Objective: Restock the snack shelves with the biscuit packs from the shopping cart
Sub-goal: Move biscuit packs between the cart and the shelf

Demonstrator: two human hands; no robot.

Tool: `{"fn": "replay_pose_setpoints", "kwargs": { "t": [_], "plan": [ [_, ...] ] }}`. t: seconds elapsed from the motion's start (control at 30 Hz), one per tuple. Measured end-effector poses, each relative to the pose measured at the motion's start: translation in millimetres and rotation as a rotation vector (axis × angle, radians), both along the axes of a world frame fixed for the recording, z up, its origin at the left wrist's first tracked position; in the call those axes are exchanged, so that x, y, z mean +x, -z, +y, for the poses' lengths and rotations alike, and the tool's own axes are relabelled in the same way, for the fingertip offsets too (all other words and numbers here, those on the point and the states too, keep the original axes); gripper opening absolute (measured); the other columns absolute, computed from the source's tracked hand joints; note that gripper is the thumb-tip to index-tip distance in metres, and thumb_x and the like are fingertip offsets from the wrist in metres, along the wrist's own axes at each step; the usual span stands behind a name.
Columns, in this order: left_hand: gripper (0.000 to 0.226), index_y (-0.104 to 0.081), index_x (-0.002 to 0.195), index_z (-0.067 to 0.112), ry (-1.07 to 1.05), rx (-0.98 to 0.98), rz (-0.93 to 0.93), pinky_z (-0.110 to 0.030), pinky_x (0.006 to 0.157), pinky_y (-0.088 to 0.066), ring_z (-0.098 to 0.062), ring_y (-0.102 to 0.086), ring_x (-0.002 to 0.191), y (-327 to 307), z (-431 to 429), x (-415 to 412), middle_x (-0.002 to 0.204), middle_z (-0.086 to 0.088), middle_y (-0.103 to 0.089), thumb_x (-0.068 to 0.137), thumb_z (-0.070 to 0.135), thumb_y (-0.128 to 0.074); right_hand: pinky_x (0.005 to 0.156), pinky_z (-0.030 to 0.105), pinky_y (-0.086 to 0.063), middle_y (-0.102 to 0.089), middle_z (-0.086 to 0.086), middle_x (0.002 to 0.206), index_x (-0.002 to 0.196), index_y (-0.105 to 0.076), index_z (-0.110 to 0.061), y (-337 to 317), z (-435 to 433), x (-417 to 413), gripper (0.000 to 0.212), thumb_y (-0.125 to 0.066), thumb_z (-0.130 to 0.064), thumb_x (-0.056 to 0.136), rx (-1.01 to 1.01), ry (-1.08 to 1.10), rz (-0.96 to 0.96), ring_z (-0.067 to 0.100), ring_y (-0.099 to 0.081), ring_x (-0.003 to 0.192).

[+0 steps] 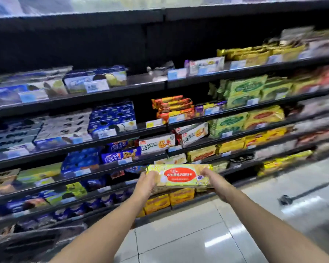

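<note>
Yellow-green biscuit pack held before snack shelves.
Left hand grips its left end, right hand its right; orange packs just below it.

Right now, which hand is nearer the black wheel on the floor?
Right. The right hand holds the pack at the end nearer the wheel; the left hand holds its far end.

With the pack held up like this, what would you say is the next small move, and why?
Probably ease the yellow-green foil biscuit pack with the red oval label forward and up-right, towards the row of similar yellow red-oval packs. The left hand and right hand grip its two ends, and it hangs in the air short of that row.
</note>
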State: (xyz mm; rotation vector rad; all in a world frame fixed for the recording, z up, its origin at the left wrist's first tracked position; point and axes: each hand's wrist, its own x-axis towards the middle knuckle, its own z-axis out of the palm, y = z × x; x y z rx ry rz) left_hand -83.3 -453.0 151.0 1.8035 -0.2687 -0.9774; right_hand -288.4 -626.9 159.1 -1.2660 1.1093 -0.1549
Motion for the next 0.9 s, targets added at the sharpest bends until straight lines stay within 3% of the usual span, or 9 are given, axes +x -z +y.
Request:
{"fn": "replay_pose_setpoints", "kwargs": {
  "t": [0.03, 0.1, 0.2, 0.33, 0.5, 0.63, 0.77, 0.9],
  "plan": [
    [0.066, -0.053, 0.132, 0.016, 0.051, -0.007, -0.022, -0.045, 0.101, -0.046, -0.028, -0.059, 0.115, -4.1, -15.8, -7.1, 0.128, -0.012, -0.061, 0.077, 0.053, -0.054, 0.103, 0.046, -0.049, -0.073, 0.008, 0.114, 0.107, -0.071, -0.016, -0.3, -13.3, -14.4, 0.063, -0.067, -0.058, 0.06, -0.012, 0.066, -0.016, 0.029, -0.065, 0.111],
    [0.05, -0.056, 0.124, 0.028, 0.168, -0.045, -0.074, -0.038, 0.093, -0.045, -0.013, -0.059, 0.108, -9.9, -44.9, -18.2, 0.129, -0.002, -0.06, 0.081, 0.053, -0.059, 0.105, 0.056, -0.043, -0.074, 0.009, 0.112, 0.11, -0.071, -0.01, -3.0, -36.9, -39.4, 0.055, -0.075, -0.047, 0.07, -0.054, 0.165, -0.04, 0.035, -0.064, 0.112],
    [0.034, -0.062, 0.117, 0.03, 0.356, -0.09, -0.159, -0.037, 0.098, -0.049, -0.012, -0.065, 0.107, -12.5, -91.8, -29.5, 0.122, 0.006, -0.068, 0.09, 0.05, -0.066, 0.093, 0.047, -0.052, -0.078, 0.008, 0.098, 0.111, -0.072, -0.003, -11.1, -65.0, -71.4, 0.033, -0.073, -0.027, 0.088, -0.121, 0.292, -0.076, 0.031, -0.07, 0.095],
    [0.026, -0.07, 0.105, 0.027, 0.451, -0.165, -0.157, -0.02, 0.078, -0.051, -0.006, -0.07, 0.096, -28.5, -150.3, -49.4, 0.103, 0.014, -0.076, 0.09, 0.048, -0.069, 0.078, 0.033, -0.045, -0.075, 0.006, 0.099, 0.108, -0.07, -0.01, -35.9, -89.1, -102.7, 0.019, -0.065, -0.025, 0.096, -0.184, 0.387, -0.127, 0.021, -0.065, 0.088],
    [0.04, -0.072, 0.109, 0.021, 0.56, -0.278, -0.1, -0.029, 0.09, -0.053, -0.01, -0.072, 0.098, -52.3, -214.4, -75.3, 0.107, 0.006, -0.077, 0.083, 0.051, -0.07, 0.073, 0.031, -0.046, -0.073, -0.002, 0.09, 0.098, -0.067, -0.018, -63.8, -124.4, -125.0, 0.008, -0.06, -0.021, 0.098, -0.231, 0.55, -0.138, 0.013, -0.063, 0.083],
    [0.016, -0.07, 0.104, 0.02, 0.584, -0.348, -0.105, -0.032, 0.091, -0.053, -0.016, -0.071, 0.101, -62.9, -260.4, -94.4, 0.104, 0.006, -0.077, 0.094, 0.033, -0.068, 0.071, 0.029, -0.043, -0.071, -0.001, 0.09, 0.099, -0.067, -0.018, -73.0, -156.2, -142.5, 0.009, -0.06, -0.014, 0.095, -0.283, 0.611, -0.135, 0.014, -0.06, 0.082],
    [0.041, -0.062, 0.127, 0.016, 0.643, -0.31, -0.245, -0.039, 0.106, -0.045, -0.022, -0.061, 0.117, -70.5, -307.3, -105.3, 0.128, -0.005, -0.064, 0.096, 0.043, -0.063, 0.073, 0.027, -0.043, -0.073, -0.006, 0.091, 0.094, -0.072, -0.022, -82.9, -189.8, -161.6, 0.011, -0.065, -0.013, 0.092, -0.344, 0.64, -0.165, 0.009, -0.063, 0.082],
    [0.05, -0.061, 0.129, 0.018, 0.684, -0.383, -0.314, -0.047, 0.107, -0.046, -0.023, -0.062, 0.117, -91.4, -355.0, -121.4, 0.126, -0.008, -0.064, 0.092, 0.051, -0.065, 0.076, 0.024, -0.042, -0.076, -0.006, 0.095, 0.095, -0.074, -0.018, -98.1, -231.3, -181.7, 0.011, -0.073, -0.017, 0.085, -0.359, 0.651, -0.227, 0.008, -0.066, 0.087]
  ]
}}
